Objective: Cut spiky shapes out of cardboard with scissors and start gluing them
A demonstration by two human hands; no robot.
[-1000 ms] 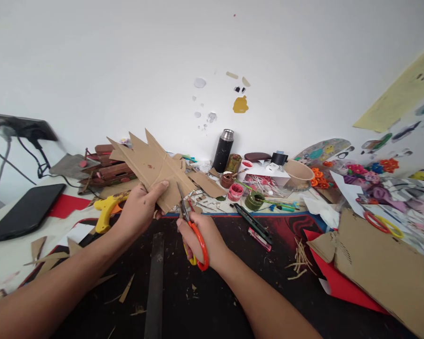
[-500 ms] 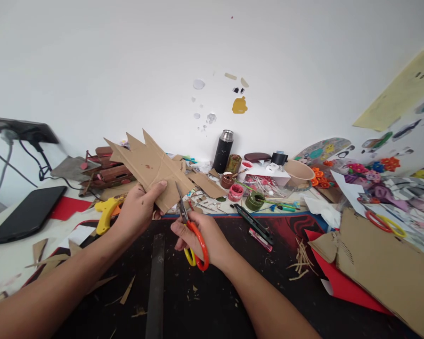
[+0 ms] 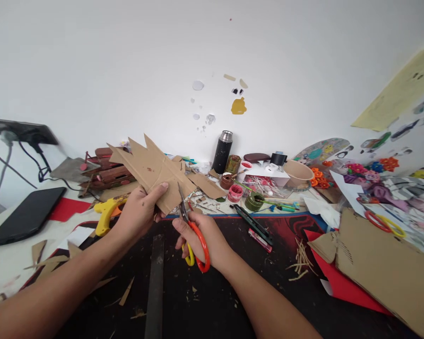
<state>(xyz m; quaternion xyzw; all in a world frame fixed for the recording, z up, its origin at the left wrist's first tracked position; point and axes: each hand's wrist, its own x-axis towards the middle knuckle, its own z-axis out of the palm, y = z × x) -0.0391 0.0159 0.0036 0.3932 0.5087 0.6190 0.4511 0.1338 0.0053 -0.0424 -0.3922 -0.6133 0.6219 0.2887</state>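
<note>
My left hand (image 3: 140, 212) grips the lower corner of a jagged brown cardboard piece (image 3: 151, 169) and holds it up over the desk. Its far edge is cut into several points. My right hand (image 3: 201, 235) is wrapped through the handles of orange and yellow scissors (image 3: 192, 235). The scissor blades point up and meet the lower right edge of the cardboard, just right of my left thumb.
A dark cutting mat (image 3: 198, 292) with a metal ruler (image 3: 155, 282) lies below my hands. A yellow glue gun (image 3: 106, 212), a black tablet (image 3: 24, 214), a black flask (image 3: 222, 150), paint pots, a utility knife (image 3: 252, 221) and a large cardboard sheet (image 3: 385, 263) crowd the desk.
The scissor handles spread apart half a second ago and have come closer together now. The cardboard and both hands have barely shifted.
</note>
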